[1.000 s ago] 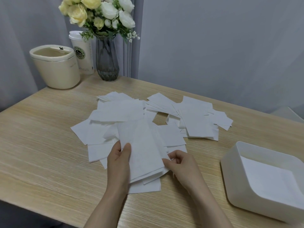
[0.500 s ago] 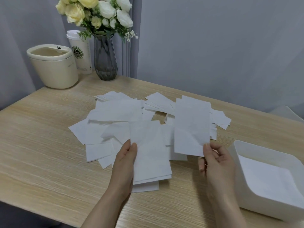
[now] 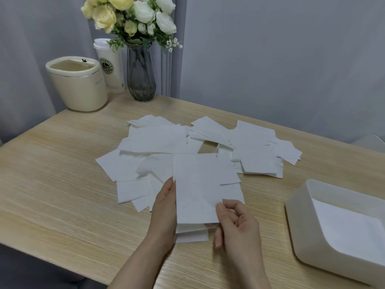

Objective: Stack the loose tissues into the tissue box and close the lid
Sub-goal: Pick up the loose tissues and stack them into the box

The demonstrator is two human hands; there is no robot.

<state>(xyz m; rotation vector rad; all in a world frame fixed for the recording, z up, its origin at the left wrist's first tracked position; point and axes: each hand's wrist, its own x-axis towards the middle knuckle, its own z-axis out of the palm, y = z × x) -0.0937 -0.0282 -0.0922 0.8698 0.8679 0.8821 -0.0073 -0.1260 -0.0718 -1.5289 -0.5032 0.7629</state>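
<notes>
Head view: the white, rounded-corner plastic tissue box [image 3: 300, 224] sits open at the right of the pale wood-grain table [image 3: 62, 184], cut off by the frame's right edge, and a flat white tissue layer [image 3: 343, 224] lies inside it. No lid can be made out. Behind, a cream tub with a recessed top [image 3: 77, 88] shows only a shadowed interior; a white lidded paper cup [image 3: 110, 67] stands partly behind the ribbed grey glass vase [image 3: 141, 74] holding yellow and white flowers [image 3: 133, 17]. Thin, matte rectangular loose white tissues [image 3: 158, 140] lie overlapped across the table's middle. Near the front, the left hand [image 3: 164, 211] grips the left edge of a small gathered stack of tissues [image 3: 195, 190], thumb on top, while the right hand [image 3: 237, 224] pinches its lower right corner; the lower sheets are mostly hidden.
</notes>
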